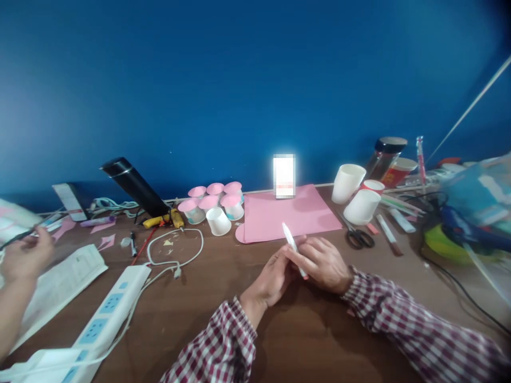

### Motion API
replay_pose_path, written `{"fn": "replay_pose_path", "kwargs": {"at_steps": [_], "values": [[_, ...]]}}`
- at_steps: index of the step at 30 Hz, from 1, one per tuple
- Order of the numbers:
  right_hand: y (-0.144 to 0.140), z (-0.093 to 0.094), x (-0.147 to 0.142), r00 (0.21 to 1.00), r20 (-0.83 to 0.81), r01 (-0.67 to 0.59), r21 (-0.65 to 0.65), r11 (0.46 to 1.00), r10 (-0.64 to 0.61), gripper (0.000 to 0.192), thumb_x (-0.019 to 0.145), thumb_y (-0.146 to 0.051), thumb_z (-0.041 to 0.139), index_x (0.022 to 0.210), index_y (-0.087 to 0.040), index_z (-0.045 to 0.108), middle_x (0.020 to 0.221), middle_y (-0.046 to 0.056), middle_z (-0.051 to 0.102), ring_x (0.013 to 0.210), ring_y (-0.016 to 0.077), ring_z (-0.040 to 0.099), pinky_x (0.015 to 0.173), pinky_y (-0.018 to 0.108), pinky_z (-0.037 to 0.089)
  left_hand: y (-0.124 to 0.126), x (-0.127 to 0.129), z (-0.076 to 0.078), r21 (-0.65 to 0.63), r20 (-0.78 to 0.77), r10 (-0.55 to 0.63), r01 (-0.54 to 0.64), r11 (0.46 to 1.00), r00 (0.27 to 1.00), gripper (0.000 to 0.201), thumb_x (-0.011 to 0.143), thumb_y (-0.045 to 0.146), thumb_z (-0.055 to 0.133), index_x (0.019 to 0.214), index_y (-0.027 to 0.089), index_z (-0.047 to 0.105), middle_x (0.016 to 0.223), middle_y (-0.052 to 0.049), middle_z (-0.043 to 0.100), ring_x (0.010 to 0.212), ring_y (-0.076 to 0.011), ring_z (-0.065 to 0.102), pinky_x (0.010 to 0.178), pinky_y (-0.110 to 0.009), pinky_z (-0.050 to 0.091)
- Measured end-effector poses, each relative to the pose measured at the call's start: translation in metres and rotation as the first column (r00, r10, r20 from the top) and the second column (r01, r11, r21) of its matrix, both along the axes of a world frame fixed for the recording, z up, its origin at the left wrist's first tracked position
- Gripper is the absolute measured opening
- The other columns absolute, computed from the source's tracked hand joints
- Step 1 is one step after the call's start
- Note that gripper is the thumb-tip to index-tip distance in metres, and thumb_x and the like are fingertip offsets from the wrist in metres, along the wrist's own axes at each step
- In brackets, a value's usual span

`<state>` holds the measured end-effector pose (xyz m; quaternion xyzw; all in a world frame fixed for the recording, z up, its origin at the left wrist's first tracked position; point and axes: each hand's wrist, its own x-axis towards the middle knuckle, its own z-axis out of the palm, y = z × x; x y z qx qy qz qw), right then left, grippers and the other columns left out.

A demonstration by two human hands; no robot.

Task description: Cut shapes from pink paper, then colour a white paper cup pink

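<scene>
left hand (268, 279): lower centre of frame, fingers curling in toward the white pen (294, 250), touching its lower part; looks like it is steadying or pulling at the end, cannot tell which.
right hand (323, 263): just right of the left hand, fingers closing around the pen's lower end, thumb side pinning it so the shaft is sticking up and left.
white pen: centre of frame, tilting, upper tip pointing toward the pink sheet (289, 213), reddish lower end hiding between the two hands; both hands are meeting on it above the counter (223, 298).
pink sheet: lying flat at centre, just beyond the hands, close enough for reaching; a rounded pink cut-out is peeking out at its left edge.
paper cups (215, 205): cluster left of the sheet, most standing upside down with pink tops, one white cup lying on its side in front.
white cups (361, 205): right of the sheet, two big ones tipping over, a smaller red-rimmed one between them.
scissors (357, 234): lying open-handled by the sheet's lower right corner, near the right hand.
glue gun (165, 219): yellow, lying left of the cups, cable looping toward the power strip (114, 303) at lower left.
black flask (133, 186): leaning at left centre against the blue wall.
other person's hand (24, 258): far left edge, blurring, holding something thin and dark over papers; not the wearer's.
clutter, right edge: jar, pens, blue bag, cables, too blurry for detail.
</scene>
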<state>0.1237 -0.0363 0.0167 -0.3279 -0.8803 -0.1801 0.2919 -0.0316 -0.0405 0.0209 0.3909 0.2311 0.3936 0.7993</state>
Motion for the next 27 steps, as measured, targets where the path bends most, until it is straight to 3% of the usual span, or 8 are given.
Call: {"fn": "replay_pose_path", "kwargs": {"at_steps": [4,6,9,12,18,23,25,27], "values": [[0.002,-0.007,0.009,0.988,-0.15,-0.026,-0.011,1.0,0.024,0.047,0.09,-0.02,0.041,0.137,-0.02,0.039,0.088,0.009,0.062,0.08,0.0233,0.054,0.068,0.037,0.044,0.015,-0.018,0.009,0.367,-0.313,0.347,-0.224,0.903,0.884,0.038,0.082,0.042,0.053,0.11,0.016,0.058,0.099,-0.009,0.062,0.094,-0.0206,0.056,0.086,-0.034,0.042],[0.001,-0.012,0.011,0.973,-0.229,-0.016,-0.034,0.999,0.008,0.05,0.087,-0.013,0.044,0.136,-0.019,0.039,0.086,0.009,0.061,0.078,0.0222,0.054,0.067,0.036,0.044,0.032,-0.041,0.008,0.619,-0.373,0.787,-0.5,0.606,0.492,0.038,0.076,0.042,0.06,0.104,0.017,0.055,0.095,-0.007,0.058,0.086,-0.0185,0.055,0.081,-0.033,0.043],[-0.001,-0.015,0.008,0.953,-0.303,-0.025,-0.092,0.995,-0.004,0.05,0.084,-0.011,0.05,0.132,-0.019,0.042,0.086,0.008,0.06,0.076,0.0209,0.053,0.066,0.035,0.046,0.063,-0.082,0.002,0.832,-0.295,0.952,-0.513,0.213,-0.084,0.057,0.065,0.044,0.069,0.11,0.017,0.045,0.109,-0.01,0.049,0.097,-0.0226,0.05,0.082,-0.038,0.044],[-0.002,-0.013,0.003,0.949,-0.311,-0.088,-0.11,0.99,0.05,0.05,0.083,-0.011,0.052,0.131,-0.019,0.042,0.09,0.009,0.06,0.078,0.0211,0.053,0.067,0.035,0.047,0.088,-0.108,-0.005,0.918,-0.358,0.886,-0.283,0.277,-0.295,0.073,0.061,0.046,0.07,0.117,0.011,0.038,0.115,-0.017,0.046,0.114,-0.0322,0.041,0.096,-0.049,0.033],[-0.004,-0.01,0.003,0.942,-0.321,-0.139,-0.11,0.984,0.097,0.051,0.083,-0.01,0.051,0.132,-0.019,0.041,0.092,0.009,0.062,0.078,0.0213,0.054,0.067,0.035,0.048,0.114,-0.111,-0.009,0.864,-0.503,0.77,-0.237,0.444,-0.391,0.072,0.059,0.045,0.071,0.113,0.009,0.04,0.109,-0.02,0.052,0.107,-0.0351,0.049,0.09,-0.048,0.039],[-0.005,-0.01,0.004,0.938,-0.331,-0.157,-0.132,0.979,0.106,0.053,0.083,-0.01,0.052,0.133,-0.021,0.039,0.091,0.008,0.061,0.078,0.0214,0.054,0.067,0.036,0.048,0.106,-0.115,-0.001,0.843,-0.537,0.76,-0.267,0.466,-0.366,0.067,0.059,0.046,0.07,0.111,0.012,0.044,0.104,-0.018,0.057,0.1,-0.0363,0.055,0.081,-0.049,0.043],[-0.004,-0.01,0.003,0.934,-0.342,-0.158,-0.148,0.976,0.1,0.053,0.083,-0.01,0.052,0.133,-0.021,0.04,0.091,0.009,0.061,0.078,0.0216,0.054,0.067,0.036,0.048,0.095,-0.115,0.005,0.83,-0.536,0.796,-0.344,0.438,-0.28,0.067,0.057,0.046,0.073,0.111,0.016,0.047,0.106,-0.015,0.058,0.101,-0.0359,0.055,0.083,-0.05,0.043],[-0.002,-0.01,0.003,0.924,-0.373,-0.159,-0.167,0.973,0.087,0.052,0.083,-0.01,0.051,0.132,-0.02,0.041,0.092,0.009,0.061,0.079,0.022,0.054,0.068,0.036,0.048,0.082,-0.11,0.01,0.739,-0.508,0.861,-0.518,0.431,-0.009,0.066,0.055,0.041,0.076,0.111,0.02,0.048,0.107,-0.011,0.059,0.1,-0.0308,0.057,0.083,-0.045,0.045]]}}
